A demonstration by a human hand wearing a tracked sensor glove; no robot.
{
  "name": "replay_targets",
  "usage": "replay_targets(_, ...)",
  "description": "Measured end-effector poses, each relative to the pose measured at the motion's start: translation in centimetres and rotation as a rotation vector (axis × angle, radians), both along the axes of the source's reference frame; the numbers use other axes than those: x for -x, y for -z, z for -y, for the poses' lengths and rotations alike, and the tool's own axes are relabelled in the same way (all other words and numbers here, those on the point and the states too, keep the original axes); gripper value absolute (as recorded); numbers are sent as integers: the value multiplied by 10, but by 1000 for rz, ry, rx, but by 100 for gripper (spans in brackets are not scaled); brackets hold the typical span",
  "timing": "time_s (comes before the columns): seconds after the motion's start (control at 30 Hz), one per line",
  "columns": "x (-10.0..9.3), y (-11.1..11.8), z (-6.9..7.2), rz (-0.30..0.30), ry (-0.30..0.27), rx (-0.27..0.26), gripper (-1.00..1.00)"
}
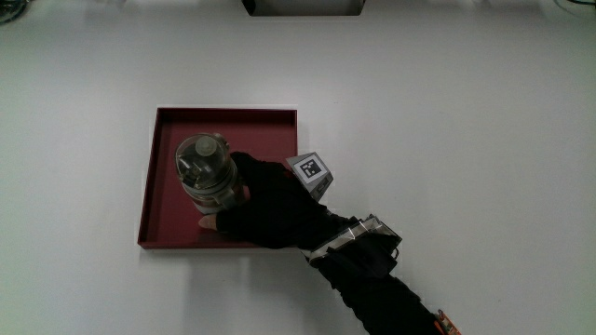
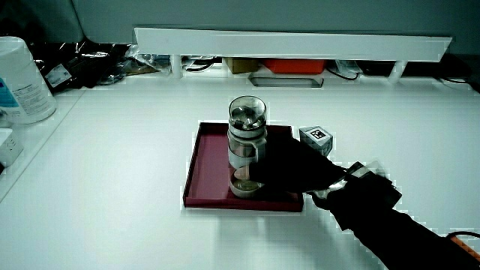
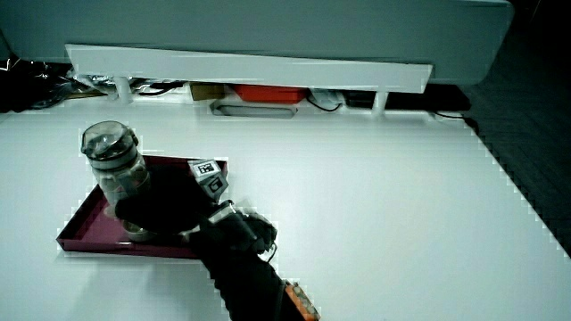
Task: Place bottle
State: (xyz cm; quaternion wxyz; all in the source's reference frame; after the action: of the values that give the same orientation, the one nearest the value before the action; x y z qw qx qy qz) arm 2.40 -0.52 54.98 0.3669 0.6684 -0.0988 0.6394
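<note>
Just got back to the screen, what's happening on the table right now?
The hand in the black glove is wrapped around a clear bottle that stands upright in the dark red tray. In a side view the bottle's base looks to rest on the tray floor, near the tray's edge closest to the person. The fingers are closed on the bottle, not released.

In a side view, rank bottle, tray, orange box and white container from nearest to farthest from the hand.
1. Bottle: gripped by the hand, upright on the tray.
2. Tray: under the hand.
3. Orange box: under the partition.
4. White container: at the table's edge, farthest.
</note>
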Motion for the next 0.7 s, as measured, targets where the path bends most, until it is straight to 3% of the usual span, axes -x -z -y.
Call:
replay_targets(0.17, 0, -4, -1, 2, 3, 7, 0)
replay_targets(0.43, -1, -6, -2, 10, -4, 24, -31)
replay_targets(0.7, -2, -6, -4, 23, 29, 32, -62)
